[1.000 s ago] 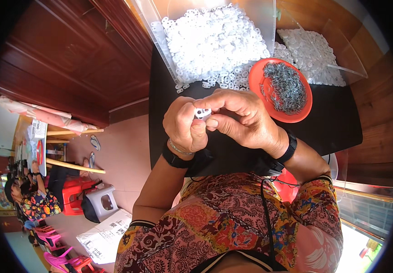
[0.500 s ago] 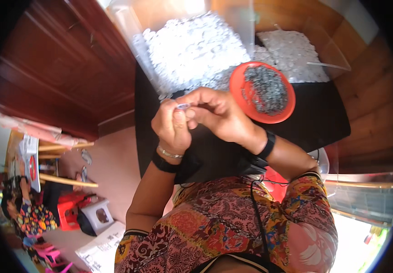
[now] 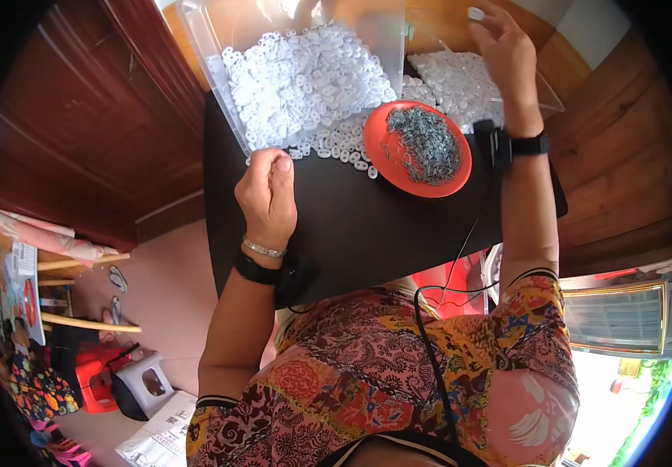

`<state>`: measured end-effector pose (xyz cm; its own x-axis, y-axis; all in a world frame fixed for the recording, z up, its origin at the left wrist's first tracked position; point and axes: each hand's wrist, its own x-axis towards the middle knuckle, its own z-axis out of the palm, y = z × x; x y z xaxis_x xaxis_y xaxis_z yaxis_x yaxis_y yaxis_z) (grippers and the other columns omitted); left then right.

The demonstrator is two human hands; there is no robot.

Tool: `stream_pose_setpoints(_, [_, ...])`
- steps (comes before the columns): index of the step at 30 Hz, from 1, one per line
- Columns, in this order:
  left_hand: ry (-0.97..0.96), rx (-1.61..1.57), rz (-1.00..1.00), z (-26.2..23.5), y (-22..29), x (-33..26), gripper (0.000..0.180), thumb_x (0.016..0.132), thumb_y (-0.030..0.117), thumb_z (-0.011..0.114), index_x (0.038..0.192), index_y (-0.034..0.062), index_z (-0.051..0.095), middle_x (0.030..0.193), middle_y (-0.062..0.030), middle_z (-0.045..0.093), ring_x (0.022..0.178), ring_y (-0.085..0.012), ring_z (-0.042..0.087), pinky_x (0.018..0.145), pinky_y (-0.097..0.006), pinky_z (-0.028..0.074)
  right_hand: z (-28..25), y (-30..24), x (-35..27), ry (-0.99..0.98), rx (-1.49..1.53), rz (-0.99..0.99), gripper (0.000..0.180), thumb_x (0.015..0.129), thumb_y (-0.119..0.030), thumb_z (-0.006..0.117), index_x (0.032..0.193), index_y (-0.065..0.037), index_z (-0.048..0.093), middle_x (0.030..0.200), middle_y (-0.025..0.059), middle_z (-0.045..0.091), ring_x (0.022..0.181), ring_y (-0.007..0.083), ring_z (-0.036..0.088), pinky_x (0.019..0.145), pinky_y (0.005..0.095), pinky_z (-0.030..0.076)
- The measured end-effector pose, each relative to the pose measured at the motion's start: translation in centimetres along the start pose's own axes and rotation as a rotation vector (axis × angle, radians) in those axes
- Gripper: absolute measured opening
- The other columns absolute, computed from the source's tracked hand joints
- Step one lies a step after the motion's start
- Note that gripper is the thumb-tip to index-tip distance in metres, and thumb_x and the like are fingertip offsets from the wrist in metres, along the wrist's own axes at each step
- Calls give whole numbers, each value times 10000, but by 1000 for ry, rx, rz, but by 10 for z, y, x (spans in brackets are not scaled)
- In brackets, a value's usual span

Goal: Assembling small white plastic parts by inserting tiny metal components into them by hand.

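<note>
The white piece (image 3: 476,13) lies pinched in the right hand's (image 3: 511,61) fingertips, long axis roughly left to right; that arm stretches forward, fingers angled left. The left hand (image 3: 268,198) is curled closed above the surface (image 3: 351,241), contents hidden, the plate (image 3: 373,148) to its right.

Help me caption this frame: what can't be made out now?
Head view: anything inside the left hand, hidden by its curled fingers.
Head view: details of the white piece at the right hand, too small.
Head view: individual metal pieces on the red plate, tiny and heaped.
Head view: clear plastic bin's far end, cut off by the top edge.
</note>
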<state>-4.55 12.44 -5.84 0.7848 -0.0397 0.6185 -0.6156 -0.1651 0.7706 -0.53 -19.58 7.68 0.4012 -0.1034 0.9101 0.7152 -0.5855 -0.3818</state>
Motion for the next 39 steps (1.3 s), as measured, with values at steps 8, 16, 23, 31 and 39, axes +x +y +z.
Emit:
stream_pose_setpoints(8, [3,60,47,-2,-5,4,136,897,120,550,830,3,537,603,-57,480,514,-128,427,502,-264,368,19,-2,-40,-631,-359,339,219,829,-188,613,999,-67,680,936,118,678,863,234,640,781,324,487])
stream_pose_setpoints(16, [116,-135,-177,-7,-25,13,153,900,130,543,806,10,532,597,-2,457,514,-65,393,476,-235,326,105,-18,-96,-1136,-318,238,225,785,-183,613,965,-62,669,936,113,645,934,299,562,846,375,447])
stream_pose_setpoints(23, [201,-390,-383,-11,-31,16,131,898,124,535,800,38,527,610,35,438,491,-25,368,421,-185,295,169,-23,-113,-1162,-259,92,214,763,-173,609,940,-74,681,857,132,654,846,318,612,785,397,477])
stream_pose_setpoints(31, [205,-429,-392,-10,-34,18,161,890,131,541,760,41,513,598,31,433,487,-34,373,421,-191,299,180,-26,-134,-1148,-453,-131,157,757,-184,627,862,-69,649,781,141,649,758,348,624,713,428,498])
stream_pose_setpoints(39, [81,-461,-517,-6,-34,15,156,870,134,546,750,35,548,573,17,460,440,-53,395,399,-199,320,137,-36,-140,-949,-252,131,199,819,-165,608,943,-13,644,757,129,659,728,283,638,662,386,491])
